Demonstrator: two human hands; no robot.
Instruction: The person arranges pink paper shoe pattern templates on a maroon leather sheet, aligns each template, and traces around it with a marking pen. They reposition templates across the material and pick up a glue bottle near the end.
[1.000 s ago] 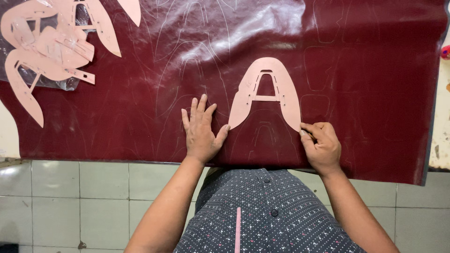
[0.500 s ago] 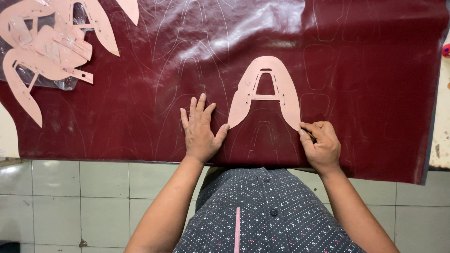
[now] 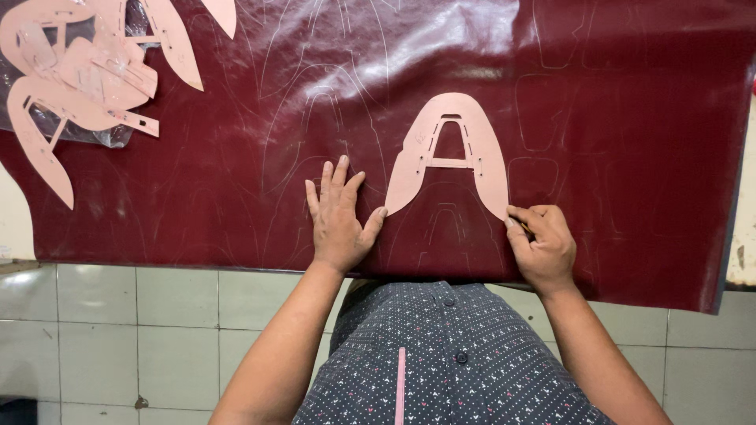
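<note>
Clothing: nearest the camera, a dark dotted garment (image 3: 441, 362) fills the bottom centre, with a thin pink strip running down its middle.
Forearms: both bare arms come up from the lower edge, the left one from the lower left, the right one from the lower right.
Floor: pale tiles (image 3: 118, 330) show below the edge of the sheet.
Left hand (image 3: 339, 220): flat, palm down on the dark red leather sheet (image 3: 630, 142), fingers spread and stretched out, holding nothing. The thumb tip touches the lower left leg of the pink template (image 3: 453, 157).
Right hand (image 3: 543, 244): curled, fingers bunched at the tip of the template's right leg. Something small and thin seems pinched there, but it is too hidden to tell what.
Template: an arch-shaped pink piece with a crossbar, lying flat on the sheet between the two hands, legs pointing toward the person.
Sheet: glossy, spread wide, covered in faint traced outlines of similar shapes.
Change: barely any. Against the picture half a second back, the left hand sits in the same place, the template has not shifted, and the right hand holds at the same leg tip, perhaps a touch lower.
Far left: a loose pile of pink templates (image 3: 79, 71) lies on a clear plastic bag at the top left corner of the sheet.
</note>
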